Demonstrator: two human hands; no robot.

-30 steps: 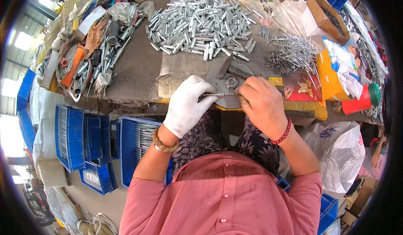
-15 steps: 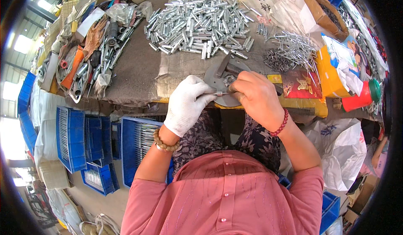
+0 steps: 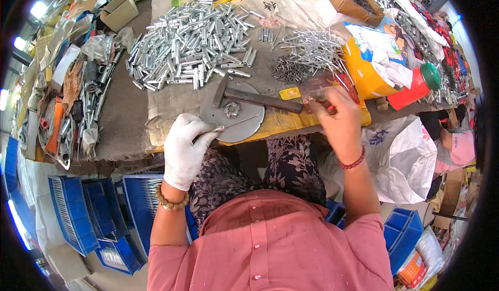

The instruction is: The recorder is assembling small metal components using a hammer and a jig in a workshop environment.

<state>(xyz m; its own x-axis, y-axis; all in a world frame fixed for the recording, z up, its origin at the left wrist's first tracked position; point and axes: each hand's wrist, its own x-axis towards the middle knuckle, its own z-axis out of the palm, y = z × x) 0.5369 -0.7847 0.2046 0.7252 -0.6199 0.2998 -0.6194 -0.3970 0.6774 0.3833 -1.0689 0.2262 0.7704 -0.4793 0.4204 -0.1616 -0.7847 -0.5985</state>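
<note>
left hand [image 3: 183,149]: pinches thin rod [image 3: 241,121], long axis pointing rightward
right hand [image 3: 339,118]: well apart rightward, fingers curled, contents unclear

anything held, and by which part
The left hand holds a slim metal piece by its left end; whether the right hand holds anything cannot be told.

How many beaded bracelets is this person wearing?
2: a brown bracelet around the wrist of the gloved left hand, and a red bracelet around the wrist of the bare right hand. Any under the sleeves would be hidden.
</note>
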